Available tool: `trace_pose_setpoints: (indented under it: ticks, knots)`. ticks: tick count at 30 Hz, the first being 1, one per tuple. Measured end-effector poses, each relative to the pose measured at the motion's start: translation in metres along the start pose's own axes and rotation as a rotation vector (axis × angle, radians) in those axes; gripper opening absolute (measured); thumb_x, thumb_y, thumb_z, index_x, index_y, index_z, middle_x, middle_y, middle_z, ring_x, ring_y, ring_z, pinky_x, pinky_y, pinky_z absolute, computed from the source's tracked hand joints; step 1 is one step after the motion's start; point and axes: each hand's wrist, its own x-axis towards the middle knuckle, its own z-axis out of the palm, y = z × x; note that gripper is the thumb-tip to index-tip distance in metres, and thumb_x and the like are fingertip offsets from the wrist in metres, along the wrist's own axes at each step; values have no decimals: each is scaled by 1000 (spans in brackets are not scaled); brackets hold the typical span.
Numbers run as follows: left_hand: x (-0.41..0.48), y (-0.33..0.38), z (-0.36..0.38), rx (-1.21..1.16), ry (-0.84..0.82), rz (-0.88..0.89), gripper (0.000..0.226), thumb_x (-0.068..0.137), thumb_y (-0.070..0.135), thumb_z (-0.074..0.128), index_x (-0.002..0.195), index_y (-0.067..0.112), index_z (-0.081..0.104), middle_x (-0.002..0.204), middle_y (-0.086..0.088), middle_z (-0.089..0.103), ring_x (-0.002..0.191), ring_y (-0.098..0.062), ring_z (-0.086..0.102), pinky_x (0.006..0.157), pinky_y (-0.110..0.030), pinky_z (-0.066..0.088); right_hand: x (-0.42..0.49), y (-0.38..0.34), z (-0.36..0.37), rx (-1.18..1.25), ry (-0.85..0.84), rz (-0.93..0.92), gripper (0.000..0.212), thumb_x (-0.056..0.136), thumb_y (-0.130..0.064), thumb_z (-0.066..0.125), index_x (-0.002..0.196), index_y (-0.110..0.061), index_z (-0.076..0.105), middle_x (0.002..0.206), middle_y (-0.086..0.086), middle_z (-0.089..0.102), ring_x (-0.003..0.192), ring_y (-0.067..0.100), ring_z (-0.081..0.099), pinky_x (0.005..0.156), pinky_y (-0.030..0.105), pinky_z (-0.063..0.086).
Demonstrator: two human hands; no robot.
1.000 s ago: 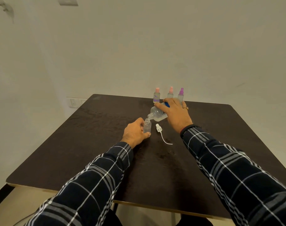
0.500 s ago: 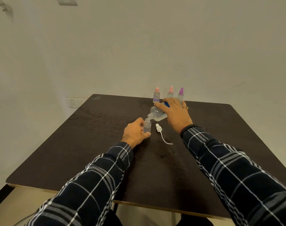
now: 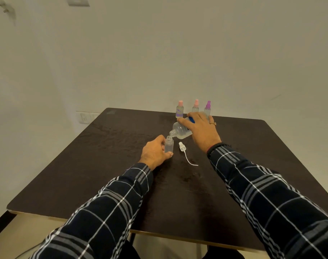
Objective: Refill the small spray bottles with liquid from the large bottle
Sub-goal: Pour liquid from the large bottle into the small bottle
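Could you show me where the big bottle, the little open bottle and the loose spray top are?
large bottle (image 3: pixel 180 130): head view, on its clear shoulder.
small open bottle (image 3: pixel 168 146): head view, on its clear body.
white spray top (image 3: pixel 181 146): head view, on its cap end.

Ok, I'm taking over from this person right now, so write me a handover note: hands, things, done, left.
Left hand grips the uncapped small bottle, upright on the table.
Right hand holds the large bottle tilted, mouth at the small bottle's neck.
White sprayer head lies on the table beside it.
Three capped spray bottles stand at the far edge.
Done: sprayer off, pour lined up.
Left: fill, refit sprayer; whether the other three need filling is unclear.
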Motion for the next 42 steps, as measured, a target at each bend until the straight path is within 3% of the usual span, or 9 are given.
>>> trace_pose_setpoints:
  ticks: [22,26,32,34,42]
  knots:
    - [2,0,0,10,-6,-2,40,83,36,79,111,28,51,111,-1,66,100,-22,64,90,-42,56,0,-1,4,15,-44,56,69,88,-8,69,144,-38,43,144,6,41,138,30,32,110,67,30]
    - [2,-1,1,10,-1,1,39,83,37,79,108,27,51,108,1,66,97,-20,64,89,-41,56,-2,0,22,252,-31,160,72,81,-11,75,141,-37,43,135,1,51,128,29,44,104,62,41]
    - [2,-1,1,25,8,10,40,83,36,80,109,25,51,107,2,66,100,-21,64,86,-37,54,-6,-5,26,768,41,381,65,79,-20,80,135,-28,48,131,2,58,118,19,54,102,35,44]
    - [2,-2,1,26,11,7,39,83,37,80,107,26,51,107,1,67,99,-21,64,86,-38,54,-8,-4,25,830,42,437,72,78,-18,81,140,-26,44,136,4,56,123,22,53,104,36,43]
    - [2,-2,1,19,12,4,37,83,38,79,104,28,50,99,5,64,97,-20,64,86,-38,54,-17,1,29,975,63,548,69,81,-14,79,139,-23,43,138,2,56,127,23,52,104,33,40]
